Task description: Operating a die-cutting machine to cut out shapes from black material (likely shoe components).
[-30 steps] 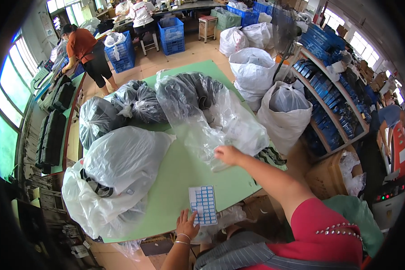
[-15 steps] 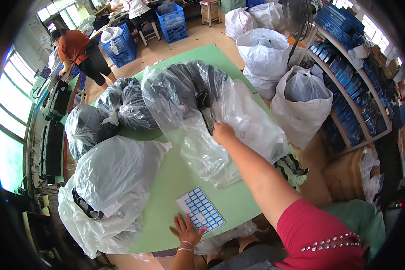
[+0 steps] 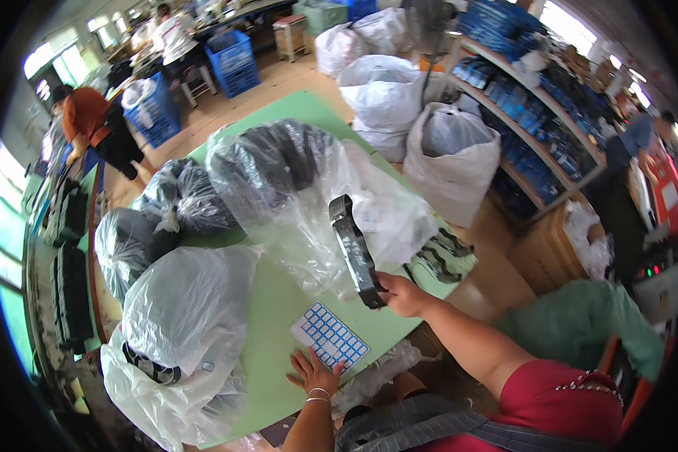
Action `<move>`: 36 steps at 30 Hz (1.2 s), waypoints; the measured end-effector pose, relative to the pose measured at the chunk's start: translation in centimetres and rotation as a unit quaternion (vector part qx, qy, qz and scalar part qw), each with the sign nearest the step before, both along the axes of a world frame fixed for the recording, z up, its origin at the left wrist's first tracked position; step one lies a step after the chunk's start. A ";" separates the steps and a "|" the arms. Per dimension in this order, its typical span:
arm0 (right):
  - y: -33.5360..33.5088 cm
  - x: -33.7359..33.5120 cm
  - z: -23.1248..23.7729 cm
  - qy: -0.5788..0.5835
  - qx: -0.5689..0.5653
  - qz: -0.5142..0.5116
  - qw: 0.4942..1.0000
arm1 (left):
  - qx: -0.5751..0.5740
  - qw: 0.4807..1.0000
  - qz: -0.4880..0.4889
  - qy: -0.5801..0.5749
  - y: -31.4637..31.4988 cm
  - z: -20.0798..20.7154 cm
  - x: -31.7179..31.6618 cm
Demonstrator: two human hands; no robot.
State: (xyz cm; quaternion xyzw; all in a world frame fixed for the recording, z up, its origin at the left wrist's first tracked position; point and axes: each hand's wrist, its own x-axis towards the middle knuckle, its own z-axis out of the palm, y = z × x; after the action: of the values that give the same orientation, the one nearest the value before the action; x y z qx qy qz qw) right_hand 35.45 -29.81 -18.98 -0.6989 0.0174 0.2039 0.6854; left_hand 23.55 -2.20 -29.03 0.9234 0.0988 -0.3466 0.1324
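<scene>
- The two hands are apart from each other, with a stretch of the green table (image 3: 275,316) between them.
- The right hand (image 3: 405,295) is closed on the near end of a long black strip (image 3: 355,252), thumb and fingers clamped around it.
- The strip extends from the right hand away from the person and a little to the left, its far end in front of a clear plastic bag (image 3: 279,233). It looks glossy, with an uneven edge.
- The left hand (image 3: 316,374) lies palm down with its fingers spread, gripping nothing; thin bracelets (image 3: 319,393) circle its wrist.
- A label sheet (image 3: 330,335), white with rows of blue-framed boxes, lies just beyond the left hand and to its right. Whether the thumb or fingertips touch its edge, I cannot tell.
- Beyond both hands, the clear bag spreads over the table with dark contents at its far end.
- To the left of the left hand is a large whitish bag (image 3: 188,294); beyond it are tied bags (image 3: 192,197) with dark contents.
- Just beyond the right hand and to its right, dark patterned strips (image 3: 444,255) lie at the table's edge.
- Farther off past the right hand stand white sacks (image 3: 453,162) and a rack (image 3: 516,124) of blue items.
</scene>
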 end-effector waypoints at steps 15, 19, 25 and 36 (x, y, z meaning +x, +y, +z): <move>1.6 -28.7 17.9 -0.040 -0.135 -0.208 0.968 | 0.035 0.954 -0.299 0.020 -1.6 2.0 6.4; 2.9 -36.4 16.3 -0.045 0.015 -0.242 0.969 | -0.163 0.940 -0.291 -0.076 -7.2 4.3 3.8; 8.6 -62.6 22.1 -0.031 -0.104 -0.633 0.766 | -0.351 0.827 -0.438 -0.029 -22.8 13.5 -10.2; 38.1 -99.4 25.9 0.293 -0.249 -0.893 0.232 | -0.553 0.704 -0.423 0.142 -20.3 24.7 -37.1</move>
State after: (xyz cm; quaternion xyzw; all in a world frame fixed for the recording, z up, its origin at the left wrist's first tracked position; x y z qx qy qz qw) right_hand -63.91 8.30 6.92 -0.2578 0.8799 -0.3648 0.1619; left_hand -13.56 -22.47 -4.29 0.5690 -0.4938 -0.4860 0.4430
